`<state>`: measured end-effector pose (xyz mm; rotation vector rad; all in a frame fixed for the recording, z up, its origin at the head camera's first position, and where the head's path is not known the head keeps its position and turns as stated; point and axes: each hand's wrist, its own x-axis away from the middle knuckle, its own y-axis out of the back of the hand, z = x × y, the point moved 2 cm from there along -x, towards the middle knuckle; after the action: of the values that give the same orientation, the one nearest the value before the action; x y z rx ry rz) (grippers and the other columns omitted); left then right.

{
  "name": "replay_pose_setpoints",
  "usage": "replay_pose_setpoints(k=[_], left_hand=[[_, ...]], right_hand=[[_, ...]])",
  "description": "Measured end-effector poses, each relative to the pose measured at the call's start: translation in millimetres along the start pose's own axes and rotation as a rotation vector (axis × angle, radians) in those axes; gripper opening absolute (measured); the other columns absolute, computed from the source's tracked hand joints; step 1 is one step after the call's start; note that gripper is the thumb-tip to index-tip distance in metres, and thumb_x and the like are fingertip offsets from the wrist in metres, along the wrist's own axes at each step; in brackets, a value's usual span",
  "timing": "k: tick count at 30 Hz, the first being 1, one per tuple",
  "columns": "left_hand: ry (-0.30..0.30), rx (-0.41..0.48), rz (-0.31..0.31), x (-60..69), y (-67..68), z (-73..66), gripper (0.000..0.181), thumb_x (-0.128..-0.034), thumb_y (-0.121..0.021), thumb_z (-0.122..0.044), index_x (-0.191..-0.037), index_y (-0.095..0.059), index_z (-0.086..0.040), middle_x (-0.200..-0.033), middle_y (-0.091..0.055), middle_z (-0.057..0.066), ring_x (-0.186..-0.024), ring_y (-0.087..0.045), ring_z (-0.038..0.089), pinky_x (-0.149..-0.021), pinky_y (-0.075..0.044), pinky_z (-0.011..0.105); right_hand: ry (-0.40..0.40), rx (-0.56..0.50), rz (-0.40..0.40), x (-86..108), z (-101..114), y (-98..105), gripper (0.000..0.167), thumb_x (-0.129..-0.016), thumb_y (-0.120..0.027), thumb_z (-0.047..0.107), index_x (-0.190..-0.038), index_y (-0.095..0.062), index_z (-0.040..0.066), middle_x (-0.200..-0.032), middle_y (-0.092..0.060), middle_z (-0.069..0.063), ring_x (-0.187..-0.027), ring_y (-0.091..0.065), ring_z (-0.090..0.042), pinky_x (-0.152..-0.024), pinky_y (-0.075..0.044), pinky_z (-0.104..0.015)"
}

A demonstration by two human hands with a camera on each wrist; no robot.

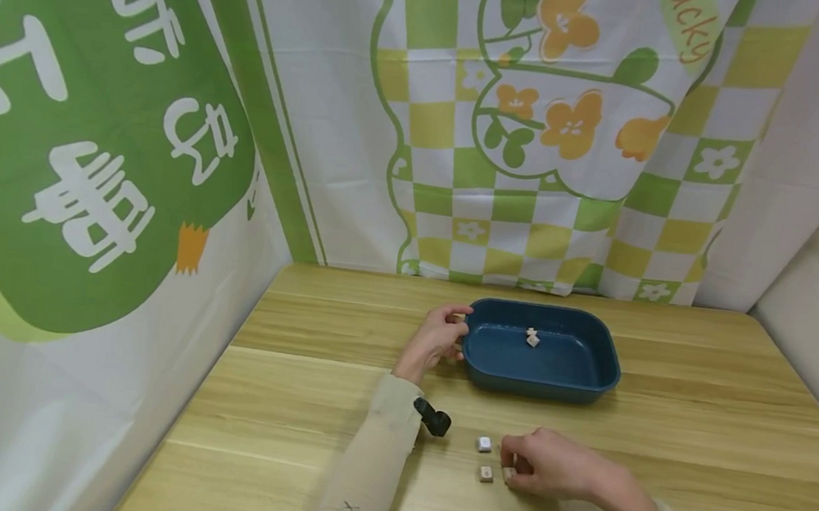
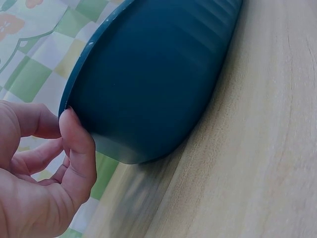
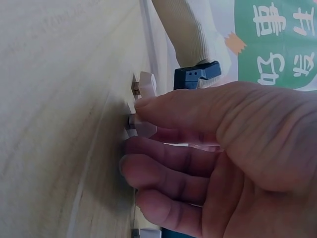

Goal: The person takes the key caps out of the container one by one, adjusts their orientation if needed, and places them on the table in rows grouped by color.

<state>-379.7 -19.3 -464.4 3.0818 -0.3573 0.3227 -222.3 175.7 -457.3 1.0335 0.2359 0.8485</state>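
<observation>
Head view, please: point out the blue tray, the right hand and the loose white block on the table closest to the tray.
Blue tray (image 1: 547, 366): head view, on its bare floor.
Right hand (image 1: 556, 465): head view, on the back of the hand.
White block (image 1: 484, 443): head view, on its top face.

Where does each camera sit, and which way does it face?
Head: on the head, facing forward and down at the blue tray and small blocks; left hand, right hand and sleeves show.
Left wrist: on that wrist, facing the tray's outer wall; the left hand pinches its rim.
Right wrist: on that wrist, facing the blocks; the right hand and left sleeve show.
Head and left wrist share the tray and checked cloth.
</observation>
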Motion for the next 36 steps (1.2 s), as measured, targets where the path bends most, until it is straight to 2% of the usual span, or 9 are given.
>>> replay_pose_setpoints(k=[12,25,31,36], left_hand=[[-0.003,-0.013,0.01,0.2,1.4,0.5,0.043,-0.0947,-0.05,-0.003,-0.136,-0.056,-0.014,-0.102,-0.051,0.006,-0.07,-0.052,0.017,-0.054,-0.05,0.032],[-0.005,-0.005,0.014,1.5,-0.1,-0.7,0.044,-0.0946,-0.05,-0.003,-0.137,-0.056,-0.012,-0.102,-0.051,0.005,-0.07,-0.053,0.018,-0.056,-0.05,0.032],[-0.002,-0.006,0.017,0.4,-1.4,0.5,0.043,-0.0944,-0.051,-0.003,-0.136,-0.056,-0.013,-0.103,-0.052,0.006,-0.071,-0.055,0.018,-0.053,-0.05,0.03],[-0.002,-0.003,0.011,-1.4,0.6,2.4,0.043,-0.0946,-0.051,-0.003,-0.136,-0.057,-0.014,-0.102,-0.052,0.005,-0.072,-0.054,0.019,-0.054,-0.05,0.032]], right_hand=[[0.001,0.0,0.019,2.0,0,1,0.009,-0.088,-0.071,0.023,-0.092,-0.062,0.022,-0.071,-0.053,0.016,-0.061,-0.045,0.005,-0.056,-0.041,-0.016],[0.018,-0.004,0.007,6.0,0,5,0.009,-0.089,-0.069,0.025,-0.093,-0.064,0.02,-0.073,-0.055,0.017,-0.062,-0.046,0.006,-0.056,-0.042,-0.016],[-0.009,-0.009,-0.045,10.7,0,16,0.01,-0.091,-0.068,0.029,-0.093,-0.065,0.02,-0.07,-0.054,0.015,-0.06,-0.045,0.005,-0.052,-0.04,-0.016],[0.005,0.038,-0.115,8.9,-2,27,0.007,-0.093,-0.065,0.027,-0.092,-0.065,0.02,-0.068,-0.053,0.015,-0.058,-0.045,0.005,-0.052,-0.04,-0.016]])
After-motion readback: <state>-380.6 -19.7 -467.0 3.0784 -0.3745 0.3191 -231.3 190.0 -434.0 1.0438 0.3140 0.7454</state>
